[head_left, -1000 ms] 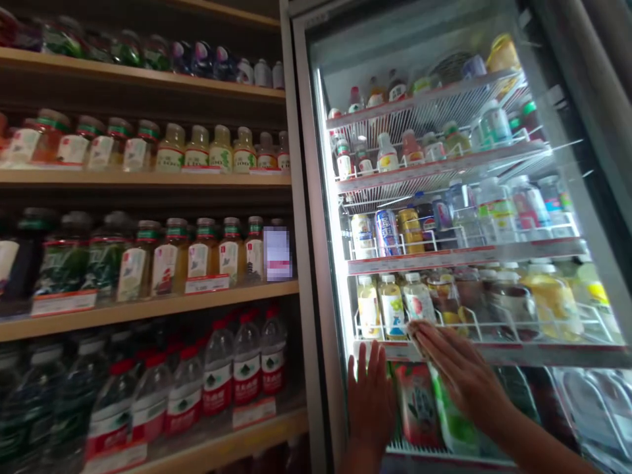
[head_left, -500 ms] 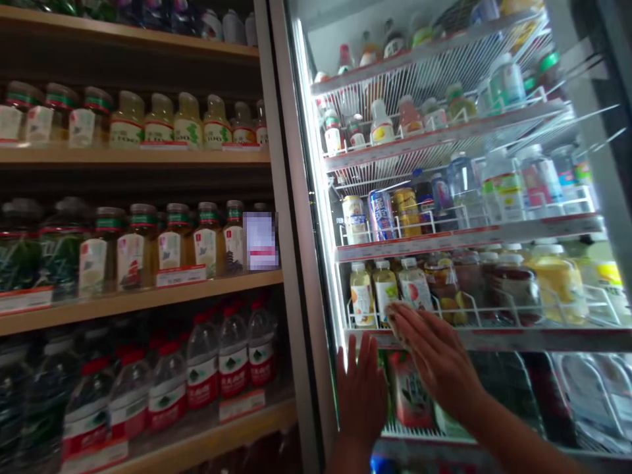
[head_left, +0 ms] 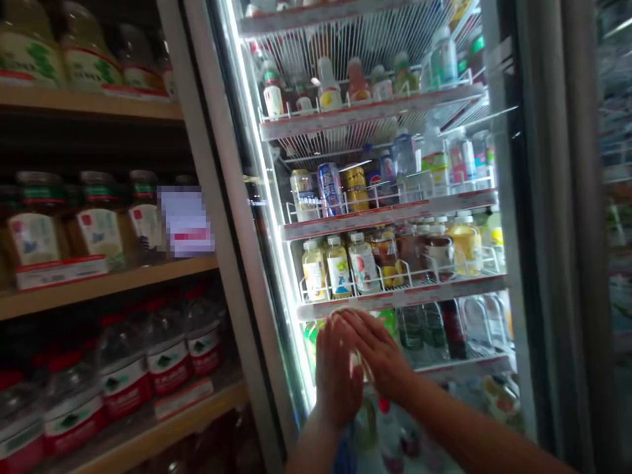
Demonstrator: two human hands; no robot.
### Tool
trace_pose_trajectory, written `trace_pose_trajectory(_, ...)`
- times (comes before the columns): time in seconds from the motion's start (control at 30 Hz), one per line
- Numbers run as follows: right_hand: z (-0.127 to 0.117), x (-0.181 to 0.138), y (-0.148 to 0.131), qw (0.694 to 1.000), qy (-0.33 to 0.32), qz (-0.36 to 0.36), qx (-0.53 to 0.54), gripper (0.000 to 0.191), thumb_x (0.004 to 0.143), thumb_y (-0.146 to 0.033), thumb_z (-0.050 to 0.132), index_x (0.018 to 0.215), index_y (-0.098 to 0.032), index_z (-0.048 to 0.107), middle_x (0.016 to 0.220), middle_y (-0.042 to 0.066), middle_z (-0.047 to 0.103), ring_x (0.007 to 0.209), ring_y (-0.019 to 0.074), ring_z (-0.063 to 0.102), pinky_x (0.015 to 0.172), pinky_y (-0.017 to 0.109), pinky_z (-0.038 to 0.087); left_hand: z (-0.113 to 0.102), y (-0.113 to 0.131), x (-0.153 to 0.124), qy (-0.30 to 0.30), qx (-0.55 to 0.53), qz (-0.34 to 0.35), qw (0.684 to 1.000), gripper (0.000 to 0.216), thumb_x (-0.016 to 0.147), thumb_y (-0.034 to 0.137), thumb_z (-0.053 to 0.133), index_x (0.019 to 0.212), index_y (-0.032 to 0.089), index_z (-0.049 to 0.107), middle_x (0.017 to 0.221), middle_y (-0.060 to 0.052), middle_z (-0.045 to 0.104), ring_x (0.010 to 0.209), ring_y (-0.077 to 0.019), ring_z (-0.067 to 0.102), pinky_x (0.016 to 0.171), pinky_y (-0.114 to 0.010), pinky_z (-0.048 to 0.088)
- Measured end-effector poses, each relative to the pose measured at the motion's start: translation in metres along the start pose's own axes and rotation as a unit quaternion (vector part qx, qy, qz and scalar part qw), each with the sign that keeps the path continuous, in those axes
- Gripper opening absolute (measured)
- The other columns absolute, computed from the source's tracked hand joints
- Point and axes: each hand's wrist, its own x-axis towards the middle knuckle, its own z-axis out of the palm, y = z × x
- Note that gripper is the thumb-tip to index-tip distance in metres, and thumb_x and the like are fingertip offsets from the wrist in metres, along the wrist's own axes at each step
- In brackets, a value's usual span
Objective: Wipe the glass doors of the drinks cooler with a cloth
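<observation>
My left hand (head_left: 338, 375) is raised with its fingers straight, palm turned inward. My right hand (head_left: 378, 349) slants in from the right, fingers stretched out, its fingertips meeting or overlapping those of my left hand. I see no object in either hand, though the space between the palms is partly hidden. Both are in front of a lit drinks fridge (head_left: 395, 296), just below a shelf that carries small juice bottles (head_left: 338, 266). Whether my hands touch the fridge, I cannot tell.
Cans (head_left: 329, 189) and bottles fill the fridge's wire shelves. Left of its metal frame (head_left: 217, 164), wooden shelves (head_left: 113, 283) hold red-capped water bottles (head_left: 168, 352) and juice bottles (head_left: 99, 214). A dark upright edge (head_left: 538, 263) borders the fridge on the right.
My hands were apart, the right one higher; now they come together at the fingertips. The view has shifted right, so the fridge sits further left.
</observation>
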Motion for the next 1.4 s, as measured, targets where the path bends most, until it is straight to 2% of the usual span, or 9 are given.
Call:
trace_pose_trajectory(0.07, -0.008, -0.005, 0.004, 0.999, -0.013, 0.010, 0.052, 0.073, 0.095, -0.022, 0.045, 0.159, -0.017, 0.010, 0.157, 0.010, 0.040, 0.147, 0.0218, 0.035, 0.119, 0.042, 0.040, 0.006, 0.017, 0.000, -0.021, -0.048, 0.056, 0.997, 0.060, 0.101, 0.033, 0.026, 0.158, 0.016, 0.016, 0.165, -0.012, 0.017, 0.153, -0.0306, 0.016, 0.119, -0.052, 0.033)
trace_pose_trajectory(0.17, -0.032, -0.019, 0.025, 0.992, 0.020, 0.091, 0.084, 0.075, 0.096, -0.024, 0.044, 0.160, -0.017, 0.004, 0.162, 0.014, 0.028, 0.148, 0.0219, 0.032, 0.114, 0.040, 0.045, 0.016, 0.026, -0.004, -0.053, -0.024, 0.046, 0.997, 0.061, 0.100, 0.032, 0.034, 0.157, 0.015, 0.020, 0.162, -0.013, 0.027, 0.153, -0.0312, 0.015, 0.120, -0.050, 0.031)
trace_pose_trajectory(0.27, -0.058, -0.041, 0.063, 0.986, 0.054, 0.152, -0.036, 0.073, 0.096, -0.020, 0.045, 0.160, -0.020, 0.008, 0.162, 0.014, 0.028, 0.150, 0.0248, 0.028, 0.119, 0.047, 0.037, 0.025, 0.025, -0.016, -0.053, 0.014, 0.037, 0.998, 0.069, 0.093, 0.018, 0.051, 0.157, 0.020, 0.024, 0.156, -0.009, 0.042, 0.153, -0.0287, 0.016, 0.125, -0.045, 0.023)
trace_pose_trajectory(0.47, -0.069, -0.095, 0.117, 0.964, -0.018, 0.091, -0.249, 0.073, 0.095, -0.022, 0.049, 0.159, -0.024, 0.014, 0.153, 0.010, 0.045, 0.146, 0.0238, 0.036, 0.125, 0.049, 0.020, 0.034, 0.023, -0.014, -0.031, -0.008, 0.004, 0.999, 0.076, 0.087, 0.011, 0.059, 0.155, 0.028, 0.029, 0.152, -0.006, 0.047, 0.153, -0.0346, 0.015, 0.124, -0.059, 0.017)
trace_pose_trajectory(0.67, -0.063, -0.102, 0.115, 0.960, 0.006, 0.076, -0.271, 0.072, 0.093, -0.020, 0.049, 0.158, -0.018, 0.019, 0.151, 0.010, 0.047, 0.149, 0.0226, 0.029, 0.127, 0.045, 0.017, 0.040, 0.021, 0.038, 0.056, 0.005, -0.047, 0.997, 0.080, 0.086, 0.008, 0.055, 0.157, 0.028, 0.024, 0.167, -0.006, 0.014, 0.153, -0.0366, 0.011, 0.122, -0.061, 0.021)
trace_pose_trajectory(0.9, -0.062, -0.101, 0.113, 0.960, 0.035, 0.080, -0.264, 0.069, 0.092, -0.021, 0.050, 0.157, -0.018, 0.025, 0.150, 0.009, 0.050, 0.149, 0.0210, 0.031, 0.127, 0.044, 0.017, 0.053, 0.054, 0.021, -0.008, 0.003, -0.050, 0.999, 0.076, 0.089, 0.017, 0.061, 0.156, 0.026, 0.026, 0.163, -0.009, 0.026, 0.152, -0.0344, 0.018, 0.122, -0.053, 0.022)
trace_pose_trajectory(1.1, -0.062, -0.100, 0.113, 0.962, 0.047, 0.079, -0.256, 0.066, 0.092, -0.022, 0.050, 0.155, -0.019, 0.029, 0.146, 0.008, 0.055, 0.148, 0.0200, 0.033, 0.127, 0.041, 0.017, 0.052, 0.049, 0.081, 0.048, -0.001, -0.079, 0.996, 0.078, 0.088, 0.010, 0.058, 0.157, 0.026, 0.024, 0.168, -0.006, 0.001, 0.153, -0.0391, -0.003, 0.123, -0.062, 0.015)
trace_pose_trajectory(1.3, -0.062, -0.101, 0.115, 0.964, 0.050, 0.082, -0.247, 0.061, 0.093, -0.024, 0.050, 0.152, -0.019, 0.037, 0.145, 0.009, 0.056, 0.148, 0.0194, 0.033, 0.127, 0.040, 0.016, 0.068, 0.076, 0.059, -0.022, -0.033, 0.021, 0.999, 0.060, 0.091, 0.010, 0.051, 0.149, 0.021, 0.042, 0.154, -0.006, 0.046, 0.153, -0.0328, 0.016, 0.124, -0.050, 0.023)
trace_pose_trajectory(1.4, -0.063, -0.102, 0.115, 0.965, 0.049, 0.081, -0.246, 0.060, 0.093, -0.025, 0.050, 0.151, -0.020, 0.038, 0.145, 0.008, 0.056, 0.146, 0.0194, 0.036, 0.126, 0.040, 0.017, 0.070, 0.076, 0.058, -0.034, -0.038, 0.076, 0.996, 0.055, 0.091, 0.011, 0.051, 0.146, 0.018, 0.047, 0.150, -0.006, 0.051, 0.152, -0.0306, 0.019, 0.123, -0.046, 0.025)
